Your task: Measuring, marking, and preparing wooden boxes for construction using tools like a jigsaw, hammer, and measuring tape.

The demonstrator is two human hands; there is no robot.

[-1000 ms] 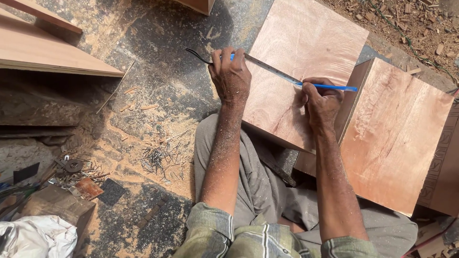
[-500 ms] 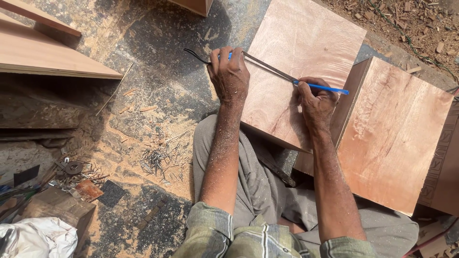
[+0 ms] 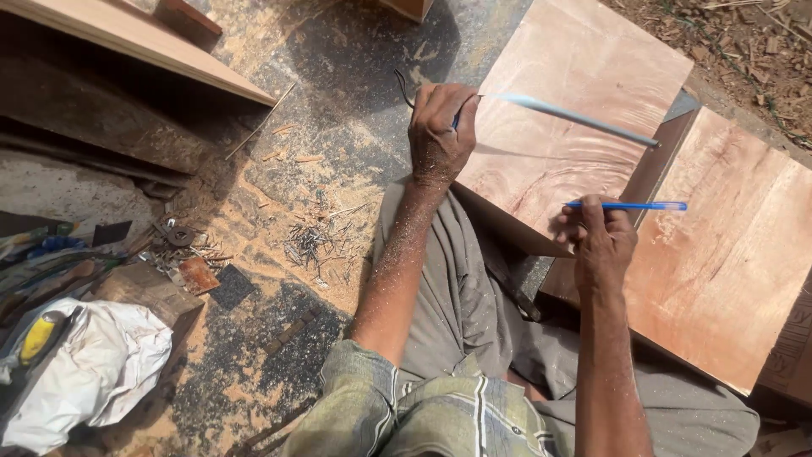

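Observation:
My left hand point(image 3: 440, 135) grips one end of a long thin metal strip point(image 3: 575, 117), lifted off a reddish plywood sheet point(image 3: 584, 76) and blurred by motion. My right hand point(image 3: 602, 241) holds a blue pen point(image 3: 630, 206) level, above the near edge of that sheet. A second plywood sheet point(image 3: 719, 254) lies to the right, leaning over my leg. Both forearms are dusted with sawdust.
A heap of nails point(image 3: 313, 241) lies on the sawdust-strewn floor to the left. A wooden board point(image 3: 144, 42) runs along the top left. A white cloth bag point(image 3: 93, 372), scattered tools and a small brown block point(image 3: 196, 275) sit at the lower left.
The metal strip has risen off the plywood with my left hand. My right hand has pulled the pen back from the strip toward my body.

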